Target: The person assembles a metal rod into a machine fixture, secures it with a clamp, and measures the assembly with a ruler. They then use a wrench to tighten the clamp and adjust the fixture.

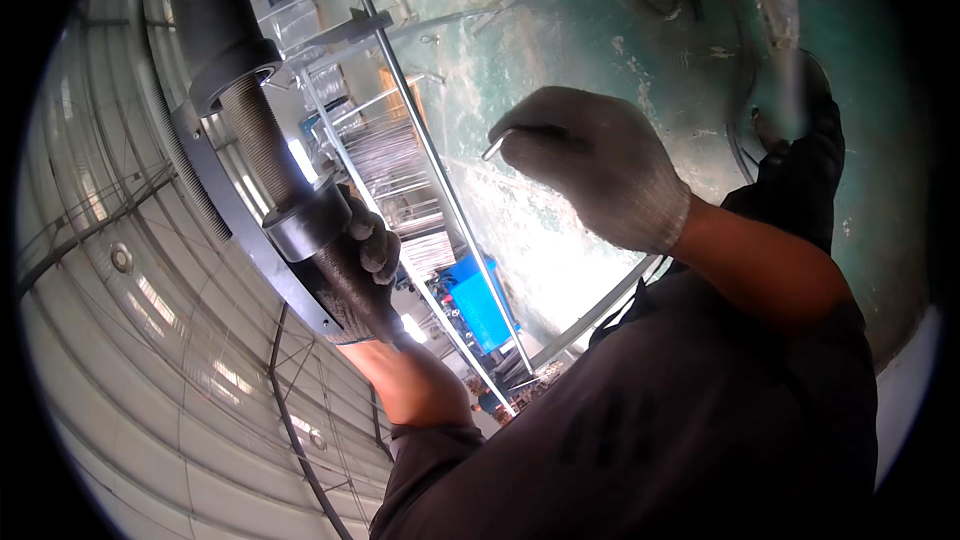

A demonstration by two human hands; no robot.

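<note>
My left hand [372, 245], in a dark, soiled glove, has its fingers curled around a shiny metal collar [312, 224]. The collar sits at the end of a threaded metal rod [262, 135], which comes out of a thick dark cylinder [215, 10]. A flat grey metal bar [245, 230] runs alongside the rod. Apart from these, my right hand [600, 165] is in a pale knitted glove and closed. Out of its fingers sticks the bright end of a thin metal rod [495, 145]; the remainder is hidden in the grip.
A metal frame with a long tube [430, 155] stands beyond my hands. Behind it are a blue bin [482, 302] and stacked metal pieces [395, 160]. The worn green floor [560, 20] lies beyond. A blurred translucent strip [780, 0] hangs at upper right.
</note>
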